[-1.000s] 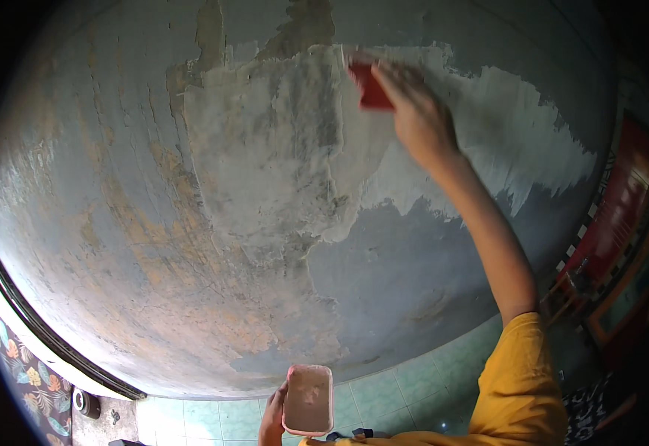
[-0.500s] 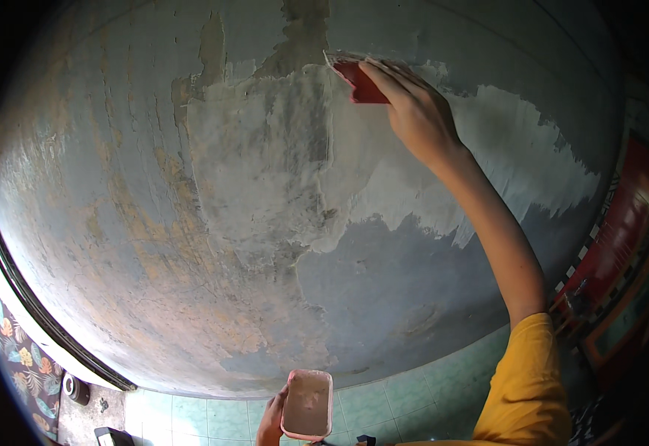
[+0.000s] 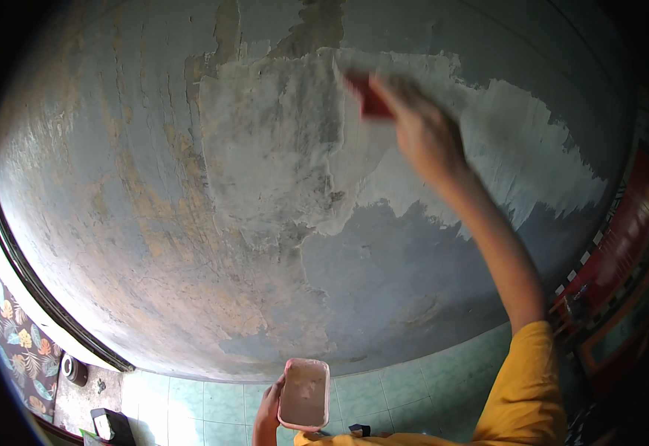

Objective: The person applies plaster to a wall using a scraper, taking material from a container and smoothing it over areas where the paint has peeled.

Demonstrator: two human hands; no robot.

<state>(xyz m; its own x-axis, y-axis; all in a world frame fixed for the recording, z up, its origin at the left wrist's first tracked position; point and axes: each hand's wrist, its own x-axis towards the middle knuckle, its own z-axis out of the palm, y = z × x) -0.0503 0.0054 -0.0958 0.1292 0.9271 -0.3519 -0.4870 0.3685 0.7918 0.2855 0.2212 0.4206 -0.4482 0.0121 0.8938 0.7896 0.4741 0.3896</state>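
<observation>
My right hand is raised against a grey, patchy wall and grips a small red scraper, blurred with motion, pressed on a pale, freshly plastered patch. White filler spreads to the right of the hand. My left hand holds a pink rectangular tub of pale paste low in the view, near my chest. My right arm wears a yellow sleeve.
Green floor tiles run below the wall. A dark-framed opening and a floral cloth lie at the left edge. Red and dark framed objects stand at the right. Small dark items sit on the floor lower left.
My right hand has stroked the scraper across the plaster patch, shifting slightly leftward, and is now blurred. The tub in my left hand has stayed almost still.
</observation>
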